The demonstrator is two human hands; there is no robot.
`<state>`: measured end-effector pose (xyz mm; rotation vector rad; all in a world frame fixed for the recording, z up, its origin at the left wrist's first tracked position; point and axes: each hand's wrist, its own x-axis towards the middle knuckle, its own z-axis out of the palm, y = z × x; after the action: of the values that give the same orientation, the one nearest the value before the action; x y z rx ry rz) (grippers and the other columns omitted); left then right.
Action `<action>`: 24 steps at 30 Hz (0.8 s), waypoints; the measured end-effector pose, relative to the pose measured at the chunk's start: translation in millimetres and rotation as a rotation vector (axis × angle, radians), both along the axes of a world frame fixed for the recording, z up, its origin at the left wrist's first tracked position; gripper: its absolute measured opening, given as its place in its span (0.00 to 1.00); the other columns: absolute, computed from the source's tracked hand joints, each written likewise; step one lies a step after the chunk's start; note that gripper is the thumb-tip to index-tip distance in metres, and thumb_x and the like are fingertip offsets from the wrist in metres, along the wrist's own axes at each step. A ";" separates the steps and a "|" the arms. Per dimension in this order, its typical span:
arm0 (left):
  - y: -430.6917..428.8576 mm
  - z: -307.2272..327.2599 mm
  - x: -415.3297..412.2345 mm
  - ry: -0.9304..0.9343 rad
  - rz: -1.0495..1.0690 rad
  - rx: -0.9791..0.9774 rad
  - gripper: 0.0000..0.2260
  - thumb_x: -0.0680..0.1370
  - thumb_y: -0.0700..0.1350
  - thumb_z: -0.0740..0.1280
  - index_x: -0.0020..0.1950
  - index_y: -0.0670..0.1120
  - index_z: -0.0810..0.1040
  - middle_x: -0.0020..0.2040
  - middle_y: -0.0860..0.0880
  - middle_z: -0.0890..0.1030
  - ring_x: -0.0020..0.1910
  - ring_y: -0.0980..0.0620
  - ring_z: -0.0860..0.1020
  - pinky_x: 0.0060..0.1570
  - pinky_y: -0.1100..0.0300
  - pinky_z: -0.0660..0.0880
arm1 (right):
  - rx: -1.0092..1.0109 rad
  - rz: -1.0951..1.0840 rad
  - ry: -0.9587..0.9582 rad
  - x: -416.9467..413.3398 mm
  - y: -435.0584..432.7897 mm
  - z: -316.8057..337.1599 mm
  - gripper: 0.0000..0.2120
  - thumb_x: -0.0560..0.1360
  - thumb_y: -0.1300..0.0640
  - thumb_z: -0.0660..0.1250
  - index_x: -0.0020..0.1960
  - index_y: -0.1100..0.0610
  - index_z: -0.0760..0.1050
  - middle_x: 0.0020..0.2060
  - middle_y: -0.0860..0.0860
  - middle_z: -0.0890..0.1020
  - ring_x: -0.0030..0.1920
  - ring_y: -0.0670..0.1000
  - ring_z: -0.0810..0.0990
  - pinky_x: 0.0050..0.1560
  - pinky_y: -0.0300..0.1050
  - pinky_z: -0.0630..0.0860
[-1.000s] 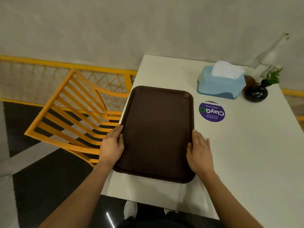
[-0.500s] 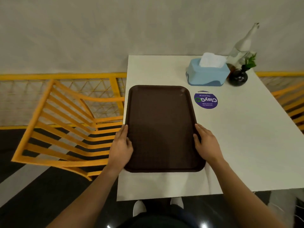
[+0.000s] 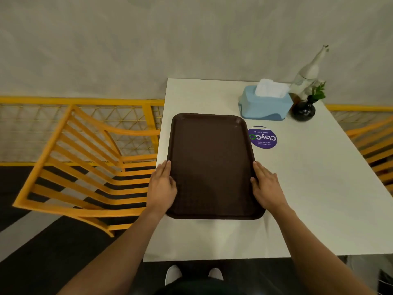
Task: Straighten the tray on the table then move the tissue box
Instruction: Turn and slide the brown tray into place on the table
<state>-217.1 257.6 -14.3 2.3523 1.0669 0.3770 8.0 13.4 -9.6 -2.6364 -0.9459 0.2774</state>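
a: how many trays do you count?
b: one dark brown tray [image 3: 211, 165], flat on the white table [image 3: 308, 199], close along the table's left edge, its long sides about parallel to that edge.
a: and hands?
b: two. the left hand [image 3: 162, 187] lies along the tray's left rim, fingers straight and together, thumb on the rim. the right hand [image 3: 266, 186] mirrors it on the right rim, fingers extended and slightly apart. neither one curls around anything; both press flat against the sides.
a: the tissue box?
b: one light blue tissue box [image 3: 264, 106], white tissue sticking out of the top, at the far right of the table, just beyond the tray's far right corner.
a: anything else?
b: one purple round sticker [image 3: 263, 137] beside the tray, one dark vase [image 3: 303, 110] with a green sprig, one clear bottle [image 3: 308, 71], and two orange chairs: one on the left [image 3: 80, 167], one at the right border [image 3: 376, 150].
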 end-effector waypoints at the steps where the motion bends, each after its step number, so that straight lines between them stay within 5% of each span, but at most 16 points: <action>1: -0.2 -0.3 1.3 0.004 0.005 0.004 0.25 0.84 0.42 0.60 0.81 0.45 0.62 0.79 0.46 0.66 0.79 0.47 0.63 0.78 0.49 0.62 | -0.005 0.003 -0.005 1.8 0.4 0.3 0.27 0.85 0.53 0.55 0.82 0.54 0.54 0.79 0.53 0.62 0.78 0.56 0.61 0.77 0.62 0.52; 24: -3.5 -8.0 -13.1 -0.013 0.020 -0.036 0.25 0.84 0.42 0.60 0.81 0.46 0.62 0.79 0.48 0.66 0.79 0.47 0.64 0.75 0.49 0.66 | 0.065 0.037 0.005 -11.5 -9.5 -4.0 0.27 0.85 0.53 0.54 0.82 0.55 0.54 0.80 0.53 0.61 0.78 0.56 0.59 0.78 0.60 0.53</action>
<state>-230.3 254.2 -22.3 2.3064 1.0828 0.3770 -3.4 3.9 -13.5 -2.5603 -0.9859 0.2572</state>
